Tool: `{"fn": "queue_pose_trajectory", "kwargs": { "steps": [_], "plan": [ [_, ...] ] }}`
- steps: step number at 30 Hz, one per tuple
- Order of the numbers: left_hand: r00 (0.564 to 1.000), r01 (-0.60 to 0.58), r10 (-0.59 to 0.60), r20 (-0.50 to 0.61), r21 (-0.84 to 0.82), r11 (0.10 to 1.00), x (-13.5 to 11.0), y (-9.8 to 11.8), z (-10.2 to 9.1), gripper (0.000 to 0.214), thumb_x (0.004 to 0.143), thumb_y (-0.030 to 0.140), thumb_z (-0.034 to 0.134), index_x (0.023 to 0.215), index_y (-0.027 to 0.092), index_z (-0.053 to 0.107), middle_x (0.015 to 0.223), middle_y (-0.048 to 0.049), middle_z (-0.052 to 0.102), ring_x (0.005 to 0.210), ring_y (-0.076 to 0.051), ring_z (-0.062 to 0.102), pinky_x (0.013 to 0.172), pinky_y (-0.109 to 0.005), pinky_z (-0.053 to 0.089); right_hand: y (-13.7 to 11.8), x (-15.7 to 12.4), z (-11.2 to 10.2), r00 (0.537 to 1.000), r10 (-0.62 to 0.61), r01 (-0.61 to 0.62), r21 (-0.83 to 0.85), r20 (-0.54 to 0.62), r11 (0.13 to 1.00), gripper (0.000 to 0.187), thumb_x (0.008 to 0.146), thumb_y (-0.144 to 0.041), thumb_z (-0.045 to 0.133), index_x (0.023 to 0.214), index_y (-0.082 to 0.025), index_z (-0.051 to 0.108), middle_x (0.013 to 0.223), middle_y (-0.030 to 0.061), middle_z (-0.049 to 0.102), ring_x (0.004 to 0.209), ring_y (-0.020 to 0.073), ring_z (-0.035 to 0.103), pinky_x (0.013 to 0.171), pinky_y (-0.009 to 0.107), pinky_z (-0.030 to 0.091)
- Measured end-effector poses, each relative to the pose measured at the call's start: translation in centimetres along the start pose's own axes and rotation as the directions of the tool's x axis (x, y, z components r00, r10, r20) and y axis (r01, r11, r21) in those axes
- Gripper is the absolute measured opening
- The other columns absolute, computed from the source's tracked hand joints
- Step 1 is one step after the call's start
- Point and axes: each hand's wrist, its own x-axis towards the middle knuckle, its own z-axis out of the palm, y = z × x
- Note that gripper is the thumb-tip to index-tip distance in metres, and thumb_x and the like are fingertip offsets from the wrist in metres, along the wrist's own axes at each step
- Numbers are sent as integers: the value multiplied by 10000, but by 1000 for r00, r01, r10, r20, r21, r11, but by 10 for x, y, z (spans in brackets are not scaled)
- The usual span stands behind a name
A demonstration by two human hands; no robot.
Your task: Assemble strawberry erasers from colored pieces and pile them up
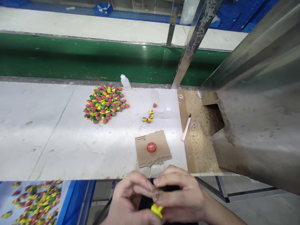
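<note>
My left hand [126, 200] and my right hand [180, 200] meet at the bottom of the view, fingers curled together over a small yellow and red piece [156, 210]. Most of that piece is hidden by my fingers. A black item [146, 203] lies behind my hands, partly covered. Farther ahead on the white bench [47, 147], a heap of small strawberry-shaped pieces [105, 104] in red, yellow and green sits well beyond my hands. Several loose pieces [148, 116] lie to its right. A red dome [151, 147] rests on a cardboard square [161, 150] just ahead of my hands.
A plastic squeeze bottle [125, 82] stands at the bench's back edge. A pink pen-like tool [186, 128] lies on worn cardboard [194, 125]. A steel chute [257, 93] fills the right, a green conveyor belt [70, 59] runs behind, and a printed blue picture [32, 203] sits lower left.
</note>
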Motion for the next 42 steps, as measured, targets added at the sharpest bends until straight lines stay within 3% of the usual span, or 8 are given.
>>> {"fn": "queue_pose_trajectory", "kwargs": {
  "steps": [3,6,14,19,24,28,34,42],
  "plan": [
    [944,-322,282,170,290,901,8,10,-5,459,663,181,1003,1046,362,825,910,-10,893,780,-234,835,730,-303,667,-7,-3,-2,958,281,-262,227,-55,938,424,1023,-622,592,1088,-205,631,904,45,669,750,151,648,662,245,553],
    [882,-467,373,288,433,771,17,17,-6,479,716,249,972,1148,372,804,871,-27,891,758,-241,821,750,-343,659,-11,-2,-8,813,488,-583,421,319,695,620,1040,-731,440,781,-185,579,634,-30,518,515,95,477,510,197,409],
    [912,-387,276,303,412,825,22,-2,0,503,687,312,979,1147,437,820,826,-23,886,760,-277,844,769,-385,671,8,-4,-3,509,326,-853,518,796,67,670,874,-819,648,743,-172,531,519,-76,437,367,58,366,355,164,307],
    [912,-379,251,326,428,820,18,-1,-6,465,755,322,929,1184,455,809,877,-58,879,804,-323,853,804,-460,672,2,-5,-4,529,361,-845,514,768,144,690,922,-835,551,752,-167,531,535,-59,443,433,64,403,406,158,322],
    [895,-388,207,394,463,797,21,15,-4,567,746,216,941,1248,428,786,946,-58,881,901,-323,850,886,-433,675,-12,-1,-4,692,387,-720,548,610,425,618,1062,-704,418,744,-181,504,579,-43,457,492,71,427,480,168,346],
    [903,-385,210,374,492,781,20,21,1,500,799,161,900,1244,366,802,1054,-69,876,987,-319,837,934,-402,668,-25,-1,1,700,573,-694,593,426,407,590,1010,-743,503,807,-190,519,640,-35,462,529,80,405,496,194,339],
    [904,-388,222,366,483,785,13,19,2,443,865,174,836,1274,339,793,1063,-96,874,1014,-358,828,963,-470,654,-24,-2,7,666,537,-739,560,518,375,670,966,-830,457,818,-187,577,634,-20,465,492,91,413,459,208,349],
    [889,-414,259,378,419,808,7,4,-1,376,960,244,736,1320,349,760,1074,-84,875,1020,-337,820,972,-461,633,-17,-21,35,814,511,-562,598,276,572,605,998,-762,451,1004,-186,639,801,65,595,744,195,606,784,321,568]
  ]
}}
